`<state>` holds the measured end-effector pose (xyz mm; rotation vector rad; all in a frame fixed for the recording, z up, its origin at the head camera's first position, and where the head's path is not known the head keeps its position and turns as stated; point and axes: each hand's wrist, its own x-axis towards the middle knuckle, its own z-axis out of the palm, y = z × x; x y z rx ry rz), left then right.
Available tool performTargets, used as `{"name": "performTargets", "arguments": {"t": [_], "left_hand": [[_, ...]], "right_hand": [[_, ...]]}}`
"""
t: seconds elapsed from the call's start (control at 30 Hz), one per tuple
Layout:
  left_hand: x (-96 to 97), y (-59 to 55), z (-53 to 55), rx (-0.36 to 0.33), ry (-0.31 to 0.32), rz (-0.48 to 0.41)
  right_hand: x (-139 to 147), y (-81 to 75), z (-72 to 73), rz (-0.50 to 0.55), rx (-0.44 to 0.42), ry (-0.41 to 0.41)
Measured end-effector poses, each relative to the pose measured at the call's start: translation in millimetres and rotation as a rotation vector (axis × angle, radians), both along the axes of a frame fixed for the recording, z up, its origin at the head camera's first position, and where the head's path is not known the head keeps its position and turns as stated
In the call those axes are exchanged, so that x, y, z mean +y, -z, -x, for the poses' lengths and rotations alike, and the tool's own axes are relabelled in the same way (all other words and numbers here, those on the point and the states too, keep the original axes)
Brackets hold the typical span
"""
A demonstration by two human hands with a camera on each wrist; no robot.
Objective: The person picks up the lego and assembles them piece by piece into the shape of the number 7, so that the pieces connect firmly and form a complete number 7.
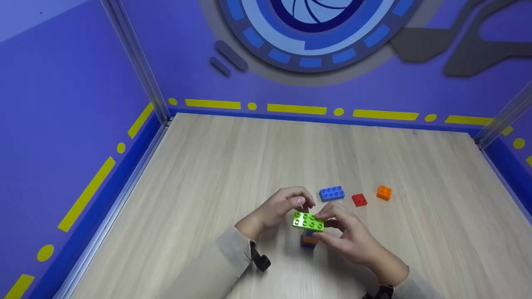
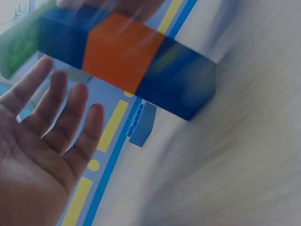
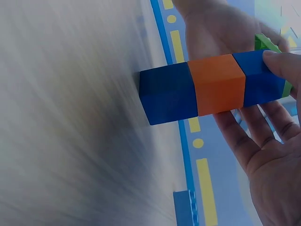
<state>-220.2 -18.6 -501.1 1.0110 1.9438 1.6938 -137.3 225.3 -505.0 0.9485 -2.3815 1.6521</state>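
A tower of toy building bricks (image 3: 218, 84), blue, orange and blue, is topped by a bright green plate with studs (image 1: 308, 221). My right hand (image 1: 351, 234) pinches the tower near its top; the thumb lies on the upper blue brick in the right wrist view, and the index finger is at the green plate's edge. Left of the tower, my left hand (image 1: 278, 207) has its fingers loosely extended beside the plate and grips nothing. Whether the tower's base touches the table cannot be told.
Beyond the hands on the wooden table (image 1: 232, 166) lie a blue brick (image 1: 332, 193), a small red piece (image 1: 359, 199) and an orange brick (image 1: 384, 192). Purple panels (image 1: 187, 83) wall in the table at the back and sides.
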Motion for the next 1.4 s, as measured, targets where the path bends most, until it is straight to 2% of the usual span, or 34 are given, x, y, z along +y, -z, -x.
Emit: {"name": "performTargets", "arguments": {"t": [0.1, 0.2, 0.4, 0.63, 0.73, 0.87, 0.97, 1.27, 1.4], "left_hand": [[9.1, 0.2, 7.7, -0.015, -0.072, 0.02], [20.7, 0.1, 16.6, 0.003, -0.109, 0.078], [45.1, 5.1, 33.7, 0.067, -0.117, 0.219], [67.6, 9.8, 49.6, 0.087, -0.107, 0.292], [75.6, 11.4, 57.8, 0.165, -0.126, 0.341], [88.1, 13.8, 68.5, 0.301, -0.152, 0.459], [99.2, 14.4, 73.6, 0.363, -0.149, 0.533], [128.4, 16.1, 83.9, 0.521, -0.043, 0.627], [135.3, 15.0, 85.7, 0.558, -0.021, 0.67]], "right_hand": [[0.1, 0.5, -1.0, 0.0, -0.014, 0.012], [0.0, 1.4, -1.1, 0.003, -0.021, 0.018], [-1.5, 5.5, 0.4, 0.041, 0.015, -0.001], [-1.6, 7.4, 1.3, 0.068, 0.036, -0.023], [-2.2, 7.3, 0.9, 0.075, 0.037, -0.023], [-2.3, 7.4, -0.5, 0.077, 0.036, -0.015], [-1.1, 7.7, -0.6, 0.086, 0.05, -0.024], [-2.0, 14.2, 3.8, 0.13, 0.149, -0.061], [-2.1, 14.5, 6.3, 0.146, 0.174, -0.073]]}}
